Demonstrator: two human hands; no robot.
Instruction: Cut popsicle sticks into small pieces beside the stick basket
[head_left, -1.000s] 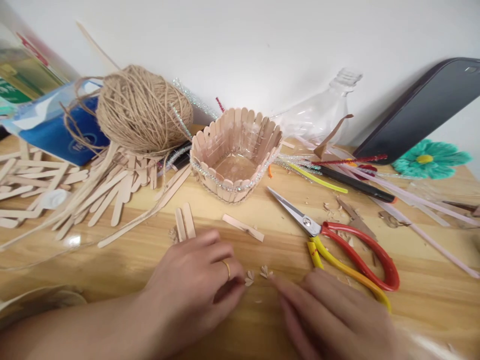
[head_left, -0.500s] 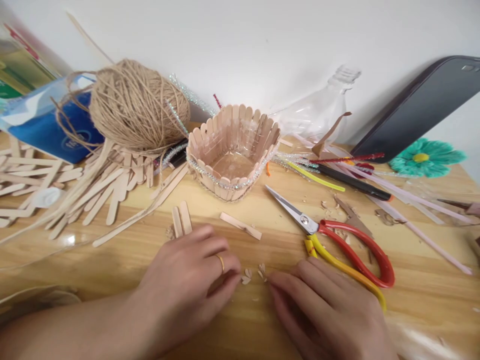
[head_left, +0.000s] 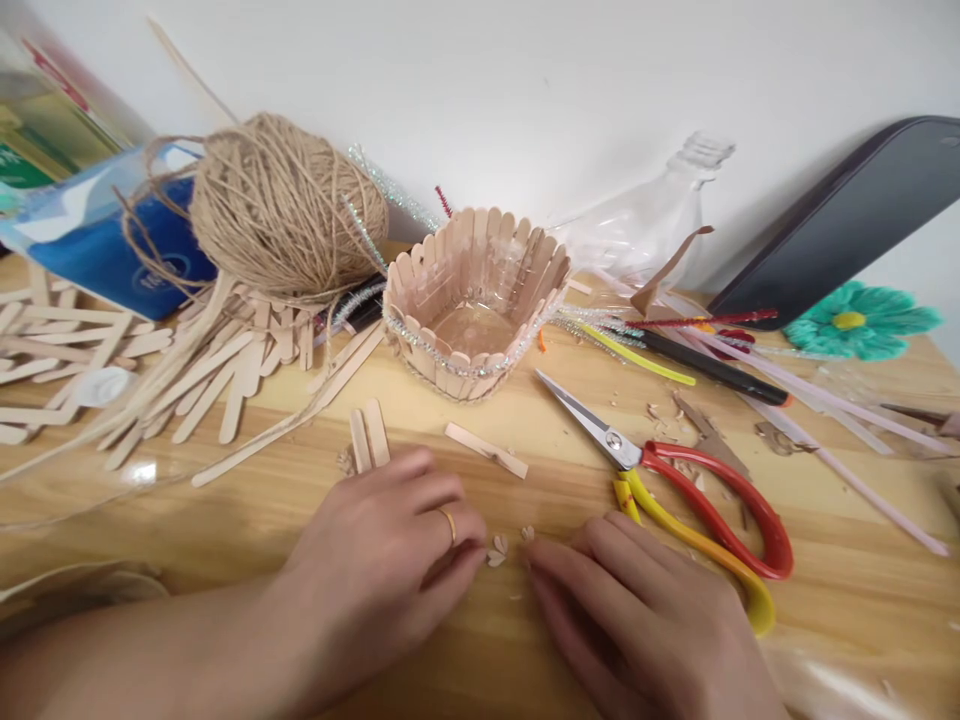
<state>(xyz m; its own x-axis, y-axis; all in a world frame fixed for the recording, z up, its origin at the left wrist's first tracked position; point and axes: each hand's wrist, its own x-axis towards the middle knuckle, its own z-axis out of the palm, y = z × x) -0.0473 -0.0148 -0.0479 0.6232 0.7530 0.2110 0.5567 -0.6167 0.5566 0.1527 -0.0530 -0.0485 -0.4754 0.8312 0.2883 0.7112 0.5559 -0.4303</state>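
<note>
My left hand (head_left: 405, 545), with a ring on one finger, rests on the table with its fingers bent and pressed together. Just beside its fingertips lie small petal-shaped wood pieces (head_left: 497, 551); whether it pinches anything is hidden. My right hand (head_left: 630, 600) has thumb and forefinger closed at a second cluster of tiny wood pieces (head_left: 527, 534). Scissors (head_left: 616, 445) with red and yellow handles lie spread beyond the right hand. Past the left fingers are two short craft sticks (head_left: 369, 437), and a cut stick piece (head_left: 486, 450) lies ahead between the hands.
A craft-stick basket (head_left: 465, 370) trimmed with silver tinsel stands at the back centre. Left of it are a twine ball (head_left: 281, 210), a blue packet (head_left: 150, 250) and loose craft sticks (head_left: 232, 400). A clear bottle (head_left: 637, 225), a dark phone-like device (head_left: 840, 220) and a green fuzzy flower (head_left: 885, 320) are at right.
My right fingertips have shifted slightly left, and the wood pieces at them have turned a little. The left hand keeps its pose; the whole view has shifted slightly.
</note>
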